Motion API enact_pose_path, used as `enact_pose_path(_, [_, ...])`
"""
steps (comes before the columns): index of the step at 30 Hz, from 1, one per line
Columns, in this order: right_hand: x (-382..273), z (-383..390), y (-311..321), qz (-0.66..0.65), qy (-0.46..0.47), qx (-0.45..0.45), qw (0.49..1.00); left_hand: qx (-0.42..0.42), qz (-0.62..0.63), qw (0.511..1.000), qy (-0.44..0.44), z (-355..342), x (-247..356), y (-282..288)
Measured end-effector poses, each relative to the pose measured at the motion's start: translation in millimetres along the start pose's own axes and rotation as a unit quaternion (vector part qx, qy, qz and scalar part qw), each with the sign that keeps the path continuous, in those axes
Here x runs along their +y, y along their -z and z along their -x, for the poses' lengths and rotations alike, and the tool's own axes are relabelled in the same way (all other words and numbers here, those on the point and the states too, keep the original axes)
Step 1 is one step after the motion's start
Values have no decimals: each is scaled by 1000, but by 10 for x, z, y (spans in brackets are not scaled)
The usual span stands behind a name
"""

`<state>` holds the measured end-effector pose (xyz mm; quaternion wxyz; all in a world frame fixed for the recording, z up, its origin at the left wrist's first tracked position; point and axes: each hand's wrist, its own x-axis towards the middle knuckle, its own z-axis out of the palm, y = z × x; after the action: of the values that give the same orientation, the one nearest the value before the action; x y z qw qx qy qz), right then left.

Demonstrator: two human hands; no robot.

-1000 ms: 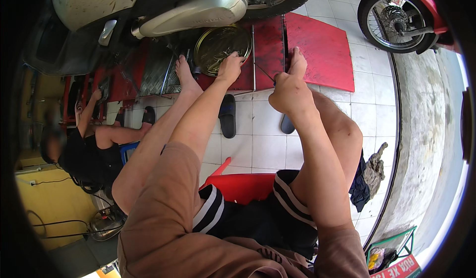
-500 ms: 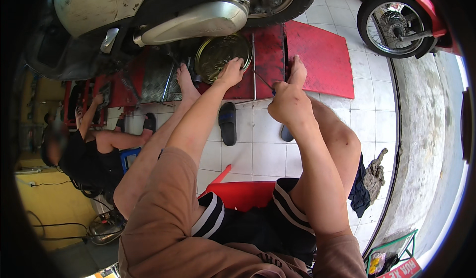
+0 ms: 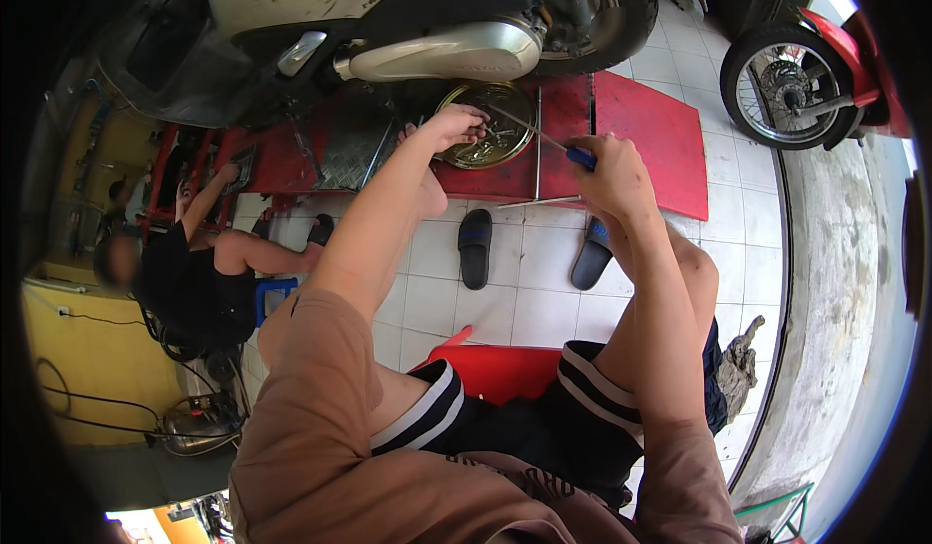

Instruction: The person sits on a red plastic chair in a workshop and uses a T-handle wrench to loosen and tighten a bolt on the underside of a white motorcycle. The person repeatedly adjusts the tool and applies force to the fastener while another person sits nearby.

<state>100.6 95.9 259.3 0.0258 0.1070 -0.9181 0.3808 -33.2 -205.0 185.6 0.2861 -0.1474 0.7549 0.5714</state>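
Observation:
My right hand (image 3: 614,177) is wrapped round the blue handle of a screwdriver (image 3: 580,158). Its long thin shaft slants up and left, over a round metal tray (image 3: 525,146) with a gold-coloured rim. Small metal parts lie in that tray. Above its left side hovers my left hand (image 3: 454,128), fingers apart and pointing toward the shaft; no object shows in them. Just beyond the tray is the silver engine-side cover (image 3: 447,54) of a scooter, whose rear wheel (image 3: 607,20) is to the right.
A red platform (image 3: 650,141) runs beneath the tray. Black sandals (image 3: 475,250) lie on the white tiles near my feet. Another person (image 3: 199,282) sits at the left. A red motorbike (image 3: 845,68) stands far right; a crumpled cloth (image 3: 738,374) lies by my right leg.
My view has shifted, so the scene sits further right. My left hand has lifted from the tray's parts, and the screwdriver has swung up, its shaft now across the tray.

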Motion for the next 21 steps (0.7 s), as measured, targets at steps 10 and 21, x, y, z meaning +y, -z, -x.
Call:
enact_pose_path(10, [-645,453,538,-132,198,32,971,-17,-27,982,-187,2223,1008,665])
enact_pose_path(21, [-1026,965,-68,-212,193,76,955,58,142,942,-298,2948,501,726])
